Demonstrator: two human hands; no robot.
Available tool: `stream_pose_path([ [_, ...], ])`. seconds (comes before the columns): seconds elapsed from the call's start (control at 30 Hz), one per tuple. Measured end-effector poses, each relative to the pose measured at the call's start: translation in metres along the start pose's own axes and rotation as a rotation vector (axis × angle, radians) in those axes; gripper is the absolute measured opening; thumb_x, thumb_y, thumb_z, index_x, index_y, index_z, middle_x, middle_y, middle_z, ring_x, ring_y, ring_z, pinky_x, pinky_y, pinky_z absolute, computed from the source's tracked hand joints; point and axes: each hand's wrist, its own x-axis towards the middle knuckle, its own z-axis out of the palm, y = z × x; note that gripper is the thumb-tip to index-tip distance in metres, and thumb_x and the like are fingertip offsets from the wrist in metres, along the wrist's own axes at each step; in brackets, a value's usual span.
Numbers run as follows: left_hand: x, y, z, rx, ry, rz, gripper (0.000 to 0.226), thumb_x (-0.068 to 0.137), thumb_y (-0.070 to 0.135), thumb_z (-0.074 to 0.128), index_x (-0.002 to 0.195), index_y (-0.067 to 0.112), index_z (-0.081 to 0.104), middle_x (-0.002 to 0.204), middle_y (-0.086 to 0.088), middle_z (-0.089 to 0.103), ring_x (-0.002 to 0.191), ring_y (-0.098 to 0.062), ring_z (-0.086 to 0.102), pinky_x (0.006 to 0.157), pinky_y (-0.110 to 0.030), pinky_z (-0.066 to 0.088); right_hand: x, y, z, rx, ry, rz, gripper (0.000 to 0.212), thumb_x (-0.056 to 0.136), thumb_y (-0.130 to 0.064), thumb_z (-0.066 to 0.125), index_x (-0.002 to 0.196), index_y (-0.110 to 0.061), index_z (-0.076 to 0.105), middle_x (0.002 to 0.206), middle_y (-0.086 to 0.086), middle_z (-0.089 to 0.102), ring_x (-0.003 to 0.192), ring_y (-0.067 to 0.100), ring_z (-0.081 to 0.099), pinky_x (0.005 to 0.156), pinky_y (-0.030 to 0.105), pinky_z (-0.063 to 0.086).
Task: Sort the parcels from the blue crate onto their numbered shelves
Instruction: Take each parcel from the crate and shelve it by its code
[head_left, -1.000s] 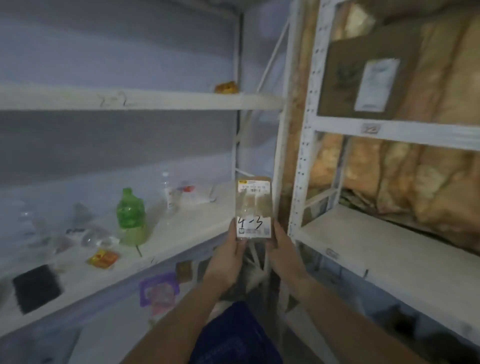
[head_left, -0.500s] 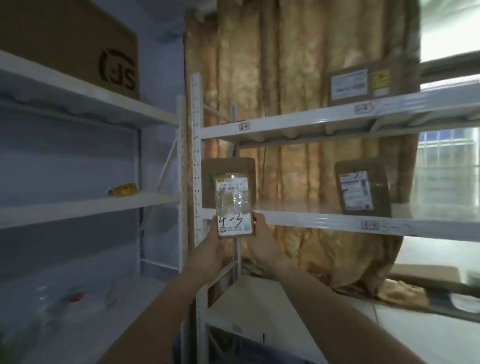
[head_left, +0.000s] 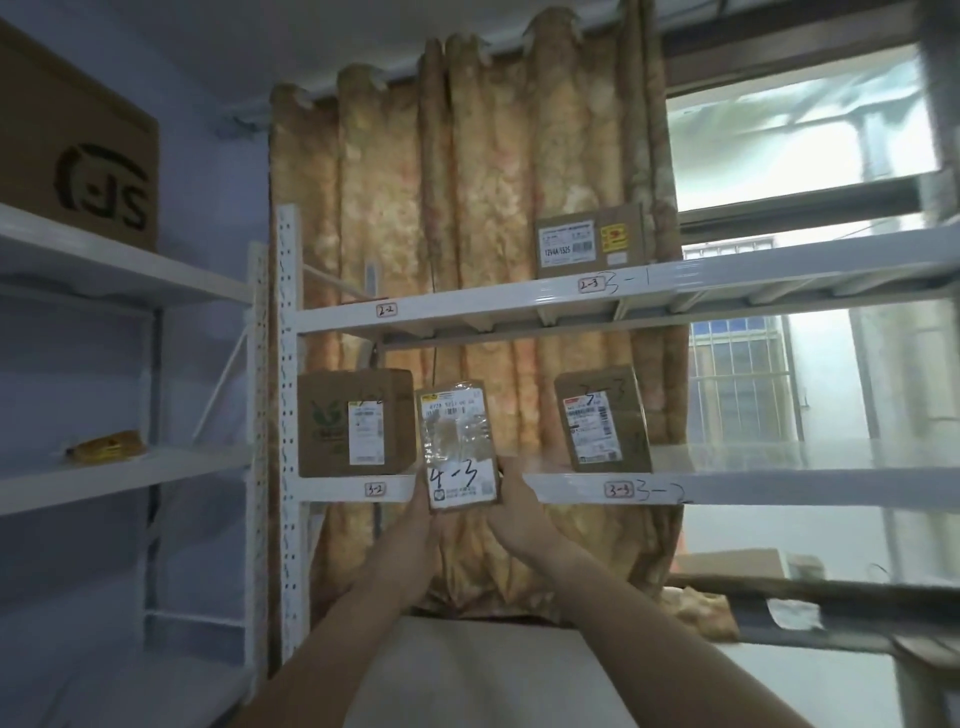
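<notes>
White racking (head_left: 467, 306) stood against a gold curtain (head_left: 467, 182). Far left, a brown carton (head_left: 353, 423) sat above the 3-2 tag (head_left: 374, 489). Left hand (head_left: 421, 512) and right hand (head_left: 519, 512) clasped the bottom corners of the upright parcel (head_left: 460, 447) marked 4-3, before that shelf's edge. To the right stood a second carton (head_left: 602, 418).
</notes>
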Motion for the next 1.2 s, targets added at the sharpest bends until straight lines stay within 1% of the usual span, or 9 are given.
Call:
stream_pose_path([
  [0.17, 0.003, 0.009, 0.008, 0.056, -0.017, 0.007, 0.067, 0.099, 0.027, 0.03, 0.146, 0.037, -0.017, 0.144, -0.001, 0.044, 0.114, -0.022, 0.055, 0.094, -0.041, 0.049, -0.009, 0.005, -0.013, -0.07, -0.062, 0.028, 0.061, 0.086, 0.009, 0.042, 0.141, -0.008, 0.023, 0.129, 0.01, 0.056, 0.119, 0.022, 0.053, 0.094, 0.026, 0.041],
  [0.37, -0.008, 0.009, 0.026, 0.012, -0.061, 0.01, 0.068, 0.099, 0.027, 0.032, 0.143, 0.044, -0.016, 0.139, 0.002, 0.049, 0.098, -0.017, 0.058, 0.075, -0.028, 0.047, -0.03, 0.021, -0.02, -0.123, -0.054, 0.021, 0.061, 0.086, 0.006, 0.041, 0.141, -0.015, 0.026, 0.113, -0.006, 0.051, 0.109, 0.011, 0.051, 0.086, 0.014, 0.039],
  [0.53, -0.014, 0.008, 0.054, 0.005, -0.083, 0.025, 0.069, 0.098, 0.022, 0.031, 0.142, 0.045, -0.017, 0.126, -0.004, 0.058, 0.089, -0.022, 0.064, 0.079, -0.039, 0.055, -0.042, 0.041, -0.027, -0.154, -0.016, 0.054, 0.072, 0.077, 0.01, 0.042, 0.14, -0.022, 0.032, 0.114, -0.009, 0.059, 0.111, 0.014, 0.055, 0.096, 0.027, 0.043],
  [0.63, -0.017, 0.011, 0.075, -0.011, -0.103, 0.059, 0.07, 0.098, 0.018, 0.031, 0.143, 0.043, -0.016, 0.133, -0.004, 0.054, 0.097, -0.022, 0.062, 0.083, -0.038, 0.053, -0.054, 0.056, -0.038, -0.172, -0.008, 0.103, 0.067, 0.079, -0.005, 0.056, 0.138, -0.03, 0.033, 0.119, -0.011, 0.061, 0.115, 0.014, 0.057, 0.101, 0.032, 0.045],
  [0.73, -0.021, 0.019, 0.1, -0.034, -0.118, 0.094, 0.068, 0.098, 0.018, 0.033, 0.146, 0.039, -0.01, 0.132, -0.006, 0.055, 0.096, -0.023, 0.062, 0.082, -0.037, 0.053, -0.07, 0.071, -0.058, -0.249, 0.013, 0.127, 0.059, 0.079, -0.014, 0.061, 0.129, -0.036, 0.038, 0.117, -0.017, 0.055, 0.116, 0.009, 0.054, 0.096, 0.014, 0.04],
  [0.8, -0.023, 0.028, 0.119, -0.02, -0.147, 0.111, 0.07, 0.097, 0.015, 0.033, 0.148, 0.033, -0.011, 0.138, -0.007, 0.05, 0.099, -0.026, 0.061, 0.082, -0.036, 0.052, -0.079, 0.082, -0.073, -0.289, 0.019, 0.201, 0.06, 0.083, -0.017, 0.063, 0.135, -0.024, 0.032, 0.126, -0.006, 0.056, 0.121, 0.021, 0.053, 0.1, 0.028, 0.042],
  [0.9, -0.029, 0.043, 0.148, -0.013, -0.181, 0.148, 0.072, 0.097, 0.014, 0.035, 0.149, 0.028, -0.014, 0.135, -0.01, 0.05, 0.098, -0.027, 0.059, 0.081, -0.036, 0.051, -0.092, 0.102, -0.092, -0.365, 0.042, 0.291, 0.059, 0.09, -0.012, 0.051, 0.141, -0.013, 0.021, 0.14, 0.012, 0.05, 0.128, 0.033, 0.048, 0.105, 0.045, 0.041],
  [1.0, -0.036, 0.053, 0.183, 0.017, -0.279, 0.184, 0.068, 0.098, 0.017, 0.034, 0.149, 0.019, -0.011, 0.146, -0.01, 0.039, 0.116, -0.028, 0.053, 0.096, -0.039, 0.046, -0.109, 0.127, -0.109, -0.376, 0.077, 0.364, 0.062, 0.083, 0.005, 0.038, 0.141, -0.009, 0.021, 0.142, 0.014, 0.046, 0.13, 0.035, 0.045, 0.102, 0.034, 0.038],
  [1.2, -0.039, 0.054, 0.26, 0.051, -0.5, 0.193, 0.073, 0.098, 0.022, 0.037, 0.148, 0.021, -0.016, 0.159, 0.001, 0.014, 0.123, -0.028, 0.051, 0.096, -0.033, 0.046, -0.128, 0.207, -0.136, -0.386, 0.059, 0.521, 0.073, 0.082, 0.007, 0.035, 0.147, -0.012, 0.009, 0.139, 0.013, 0.052, 0.121, 0.036, 0.053, 0.09, 0.036, 0.043],
])
